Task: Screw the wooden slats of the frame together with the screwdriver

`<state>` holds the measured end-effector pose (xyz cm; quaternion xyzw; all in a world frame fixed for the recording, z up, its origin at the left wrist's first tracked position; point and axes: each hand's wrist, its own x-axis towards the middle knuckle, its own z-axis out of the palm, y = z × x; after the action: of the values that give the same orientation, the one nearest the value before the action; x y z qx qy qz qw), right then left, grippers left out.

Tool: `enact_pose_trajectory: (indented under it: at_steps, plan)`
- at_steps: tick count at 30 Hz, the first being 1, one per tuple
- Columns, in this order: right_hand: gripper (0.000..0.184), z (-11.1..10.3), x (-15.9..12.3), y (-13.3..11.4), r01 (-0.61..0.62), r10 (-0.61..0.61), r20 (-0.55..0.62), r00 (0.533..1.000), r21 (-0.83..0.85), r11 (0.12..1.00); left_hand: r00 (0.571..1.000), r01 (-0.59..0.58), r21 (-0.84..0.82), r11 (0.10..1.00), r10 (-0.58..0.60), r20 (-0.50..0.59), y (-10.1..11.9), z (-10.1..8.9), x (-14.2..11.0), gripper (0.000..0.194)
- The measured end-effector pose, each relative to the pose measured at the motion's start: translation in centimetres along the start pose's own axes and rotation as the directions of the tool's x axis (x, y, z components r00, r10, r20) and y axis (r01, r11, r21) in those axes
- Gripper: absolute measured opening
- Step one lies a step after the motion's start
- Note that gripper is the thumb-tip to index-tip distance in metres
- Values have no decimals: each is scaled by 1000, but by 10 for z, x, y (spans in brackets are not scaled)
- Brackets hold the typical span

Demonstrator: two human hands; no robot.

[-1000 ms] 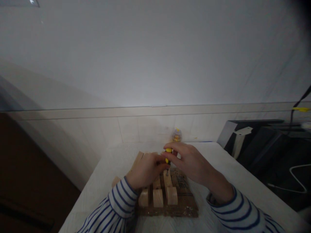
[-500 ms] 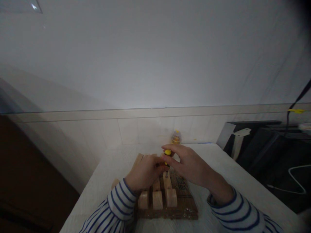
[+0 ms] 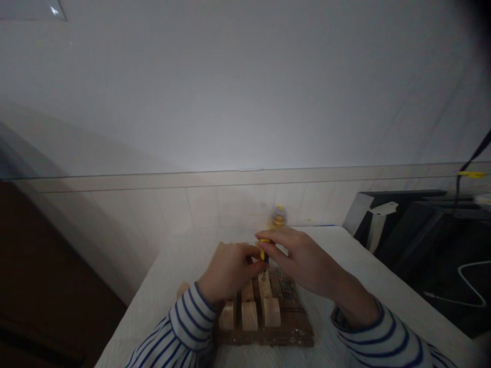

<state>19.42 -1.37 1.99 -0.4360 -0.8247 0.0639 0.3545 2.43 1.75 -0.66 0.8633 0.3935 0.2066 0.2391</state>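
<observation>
A small screwdriver [image 3: 263, 254] with a yellow and black handle stands nearly upright over a wooden piece [image 3: 265, 286]. My right hand [image 3: 297, 255] pinches the top of its handle between thumb and fingers. Lower down, the thumb and fingertips of my left hand [image 3: 230, 271] close around the handle's base. The tip points at a small dark spot on the wood, and contact is hard to make out. Several similar wooden pieces with blocky ends [image 3: 249, 316] lie side by side on a brown cardboard slab [image 3: 282, 336], partly covered by my left hand.
The slab rests on a white table [image 3: 149, 312] against a panelled wall. Behind my hands stands a small clear container with yellow contents [image 3: 279, 217]. Dark flat equipment [image 3: 418, 240] and a white cable [image 3: 470, 265] are beyond the table's right edge.
My right fingers have shifted slightly on the screwdriver handle, covering more of its yellow top. My left hand stays almost where it was, and the wooden pieces have not visibly moved.
</observation>
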Motion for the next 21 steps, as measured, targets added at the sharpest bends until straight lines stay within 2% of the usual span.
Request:
enact_pose_trajectory:
  at_steps: [7,21]
  plan:
    - [24,1,-1,2,-14,14,11,1000,-1,1000,999,33,-11,999,-34,-25,-1,5,2,30]
    - [20,1,1,3,-71,71,26,997,-11,997,1000,9,19,1000,-9,-25,0,6,-1,26]
